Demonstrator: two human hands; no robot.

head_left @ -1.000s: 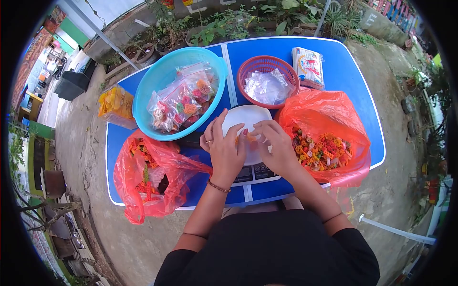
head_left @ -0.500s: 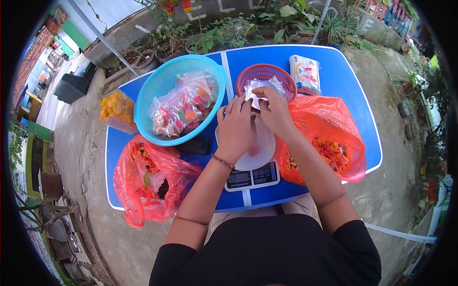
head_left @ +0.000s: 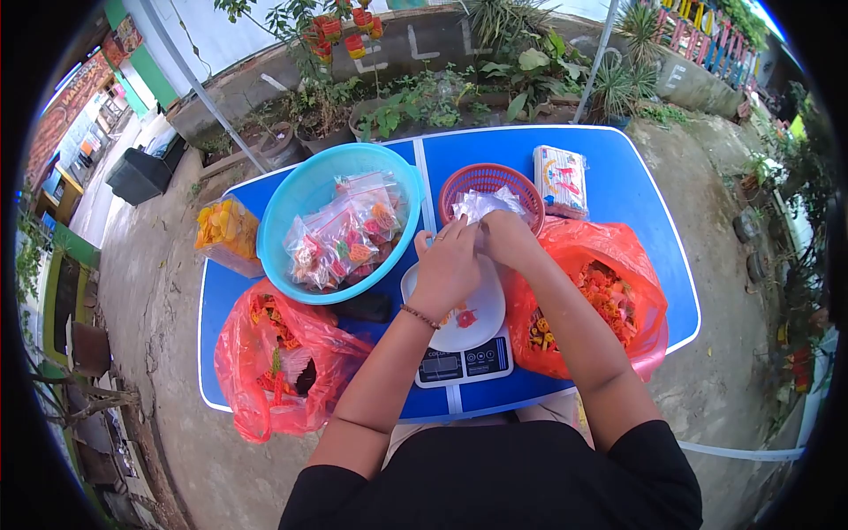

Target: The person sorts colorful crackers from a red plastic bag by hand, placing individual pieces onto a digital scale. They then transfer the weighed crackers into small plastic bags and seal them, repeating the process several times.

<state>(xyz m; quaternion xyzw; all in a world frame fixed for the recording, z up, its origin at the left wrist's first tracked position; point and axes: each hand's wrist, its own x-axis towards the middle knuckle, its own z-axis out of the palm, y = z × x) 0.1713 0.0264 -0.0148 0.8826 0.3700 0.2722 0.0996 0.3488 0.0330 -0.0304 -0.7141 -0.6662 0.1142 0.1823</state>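
Note:
My left hand [head_left: 447, 263] and my right hand [head_left: 512, 240] meet above the far side of a white plate [head_left: 490, 296], with fingers bent and pinched around what looks like a clear plastic bag [head_left: 481, 237]. The fingertips are partly hidden. Under the plate is a digital kitchen scale [head_left: 464, 362]; a few small red and orange pieces [head_left: 465, 316] lie on the plate. Just beyond my fingers, a red basket [head_left: 450, 184] holds shiny clear plastic bags [head_left: 484, 202].
A turquoise basin [head_left: 276, 221] of filled zip bags [head_left: 349, 230] stands left. Red plastic bags of colourful pieces lie at left [head_left: 238, 371] and right [head_left: 649, 305]. A printed white pack [head_left: 560, 181], a tub of yellow pieces [head_left: 227, 231] and a dark object [head_left: 364, 307] are on the blue table [head_left: 645, 185].
The camera has tilted up, so the table sits lower in view. My right hand has turned and lowered beside the left, its fingers now more hidden. Coloured pieces on the plate show more clearly.

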